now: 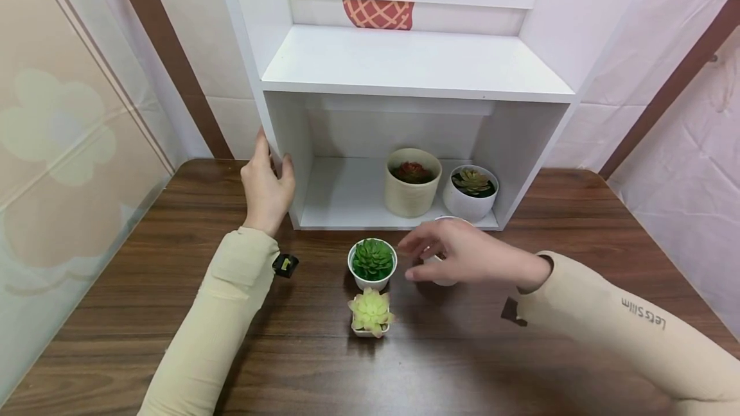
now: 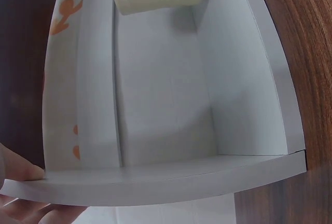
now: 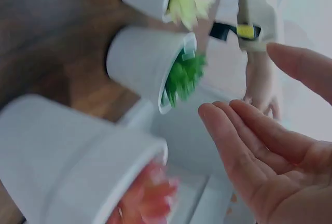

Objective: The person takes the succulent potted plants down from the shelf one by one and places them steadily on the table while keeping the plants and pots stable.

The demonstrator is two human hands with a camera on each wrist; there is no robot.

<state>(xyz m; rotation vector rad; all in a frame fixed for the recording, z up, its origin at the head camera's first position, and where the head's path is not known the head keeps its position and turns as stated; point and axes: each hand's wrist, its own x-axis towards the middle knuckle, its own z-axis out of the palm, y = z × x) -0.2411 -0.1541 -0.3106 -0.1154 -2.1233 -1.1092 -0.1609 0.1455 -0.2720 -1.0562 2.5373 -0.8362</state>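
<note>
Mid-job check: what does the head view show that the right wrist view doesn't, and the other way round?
Only the head view: the cream pot and the round white pot beside it, each holding a plant, in the lower compartment of the white shelf.

Only the right wrist view: the palm side of the right hand and a plain look at the coral-pink succulent, mostly hidden by that hand in the head view.

Both: the green succulent, the pale yellow-green succulent, both hands, the wooden table and at least part of the shelf.
</note>
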